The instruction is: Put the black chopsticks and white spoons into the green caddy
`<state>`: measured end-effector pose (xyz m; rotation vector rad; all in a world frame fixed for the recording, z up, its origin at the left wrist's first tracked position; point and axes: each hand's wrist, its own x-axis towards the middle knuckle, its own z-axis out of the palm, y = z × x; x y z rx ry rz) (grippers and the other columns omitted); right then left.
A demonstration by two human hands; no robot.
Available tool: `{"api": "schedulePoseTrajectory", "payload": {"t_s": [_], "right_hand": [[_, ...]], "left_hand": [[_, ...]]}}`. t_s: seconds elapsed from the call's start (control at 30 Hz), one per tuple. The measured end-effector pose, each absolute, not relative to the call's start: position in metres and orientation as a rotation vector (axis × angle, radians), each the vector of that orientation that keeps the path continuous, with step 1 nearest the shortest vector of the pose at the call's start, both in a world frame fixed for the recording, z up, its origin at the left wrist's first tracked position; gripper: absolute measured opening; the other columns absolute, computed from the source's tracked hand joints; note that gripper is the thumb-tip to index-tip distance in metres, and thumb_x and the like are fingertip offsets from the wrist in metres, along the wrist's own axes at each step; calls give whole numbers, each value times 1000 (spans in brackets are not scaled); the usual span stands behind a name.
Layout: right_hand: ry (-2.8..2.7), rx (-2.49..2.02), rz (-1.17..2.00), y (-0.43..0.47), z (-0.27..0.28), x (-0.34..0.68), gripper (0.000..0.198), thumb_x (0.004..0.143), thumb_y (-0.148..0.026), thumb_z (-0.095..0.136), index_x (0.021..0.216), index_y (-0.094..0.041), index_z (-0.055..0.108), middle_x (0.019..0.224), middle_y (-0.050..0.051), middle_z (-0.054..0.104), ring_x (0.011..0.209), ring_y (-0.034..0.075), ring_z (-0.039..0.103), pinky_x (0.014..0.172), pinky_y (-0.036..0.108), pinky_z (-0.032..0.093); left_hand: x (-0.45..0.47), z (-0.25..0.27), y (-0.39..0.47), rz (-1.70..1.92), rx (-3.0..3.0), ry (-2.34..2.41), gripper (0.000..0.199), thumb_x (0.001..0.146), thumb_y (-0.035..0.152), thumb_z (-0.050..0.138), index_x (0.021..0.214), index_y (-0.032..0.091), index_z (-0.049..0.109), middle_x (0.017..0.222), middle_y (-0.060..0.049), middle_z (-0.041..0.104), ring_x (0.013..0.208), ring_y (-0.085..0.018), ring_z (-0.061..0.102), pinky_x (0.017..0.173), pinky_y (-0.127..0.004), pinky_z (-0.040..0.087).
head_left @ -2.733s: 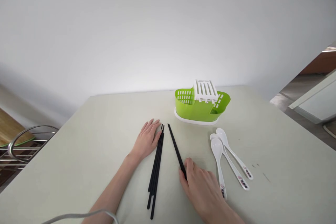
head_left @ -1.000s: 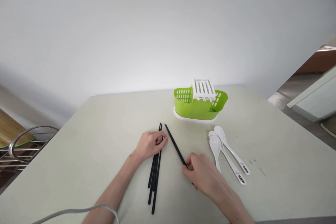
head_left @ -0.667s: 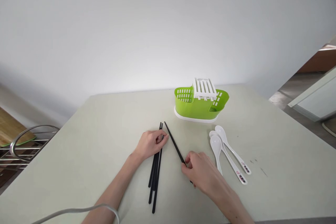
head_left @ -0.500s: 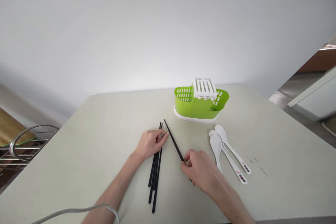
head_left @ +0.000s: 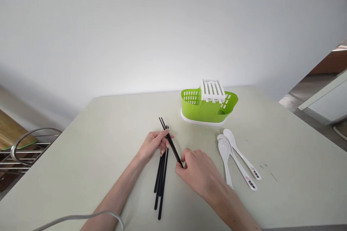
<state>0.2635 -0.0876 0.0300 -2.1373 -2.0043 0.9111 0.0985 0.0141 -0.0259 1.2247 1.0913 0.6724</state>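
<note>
A pair of black chopsticks slants between my hands above the table. My right hand pinches their lower part, hiding the thick ends. Around the upper part, the thumb and fingers of my left hand are closed. Several more black chopsticks lie in a loose bundle on the table beneath my left hand, their tips partly covered by it. Three white spoons rest to the right of my right hand, bowls pointing away from me. Behind them stands a green utensil holder with a white slotted top.
The pale table runs back to a white wall. A grey cable crosses over my left forearm at lower left. Beyond the table's left edge are a metal rack and a wooden board.
My right hand has moved left, bringing its chopstick to my left hand. Two chopsticks now show side by side, and my left hand has closed around them.
</note>
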Motion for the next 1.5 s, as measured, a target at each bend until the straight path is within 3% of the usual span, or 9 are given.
{"api": "schedulePoseTrajectory", "payload": {"t_s": [0.2, 0.33, 0.57, 0.7, 0.83, 0.93, 1.17, 1.5], "right_hand": [[-1959, -2052, 943, -89, 27, 271, 15, 93, -33, 62, 98, -21, 70, 80, 3, 77, 79, 24, 71, 63, 32, 37], [-1751, -1872, 1070, -87, 32, 290, 25, 94, -46, 64, 103, -24, 68, 83, 0, 75, 76, 19, 69, 66, 30, 43], [-1503, -1533, 1206, -73, 34, 304, 42, 98, -59, 57, 117, -22, 66, 87, 1, 72, 63, 14, 59, 58, 27, 45], [-1406, -1297, 1420, -65, 25, 304, 43, 93, -61, 64, 105, -20, 69, 67, -3, 65, 59, 13, 52, 58, 26, 43], [-1352, -1207, 1554, -64, 21, 305, 46, 90, -65, 67, 89, -20, 67, 60, -4, 59, 56, 12, 51, 57, 25, 41], [-1384, -1185, 1591, -65, 21, 306, 48, 90, -67, 65, 85, -20, 67, 57, -5, 57, 56, 12, 54, 56, 24, 41], [-1382, -1213, 1531, -66, 21, 304, 45, 93, -64, 65, 80, -20, 62, 55, -6, 57, 52, 11, 53, 56, 24, 39], [-1454, -1282, 1413, -67, 25, 308, 43, 93, -61, 66, 78, -22, 57, 59, -6, 58, 53, 11, 51, 54, 24, 40]], "left_hand": [[100, -24, 10, 708, 1251, 1021, 52, 89, 63, 69, 83, 11, 72, 58, -2, 64, 41, -9, 54, 42, -21, 45], [102, -22, 6, 686, 1287, 932, 53, 90, 65, 66, 85, 12, 71, 54, 0, 63, 39, -10, 54, 42, -23, 46], [106, -18, -9, 535, 1366, 699, 51, 96, 62, 59, 79, 14, 65, 50, -1, 64, 39, -11, 55, 47, -24, 46], [107, -12, -15, 415, 1451, 593, 54, 99, 63, 54, 83, 13, 68, 51, -2, 65, 42, -13, 58, 62, -30, 55], [106, -11, -17, 326, 1492, 540, 58, 98, 67, 53, 85, 14, 71, 53, -6, 68, 53, -19, 67, 77, -38, 59], [105, -12, -17, 280, 1484, 511, 59, 97, 69, 53, 86, 15, 74, 56, -9, 70, 63, -24, 72, 76, -39, 60], [104, -17, -17, 252, 1426, 468, 54, 96, 63, 60, 98, 13, 78, 57, -6, 70, 51, -18, 67, 72, -37, 61], [105, -16, -19, 199, 1433, 451, 49, 96, 58, 62, 84, 13, 77, 57, -6, 70, 50, -16, 65, 62, -30, 58]]}}
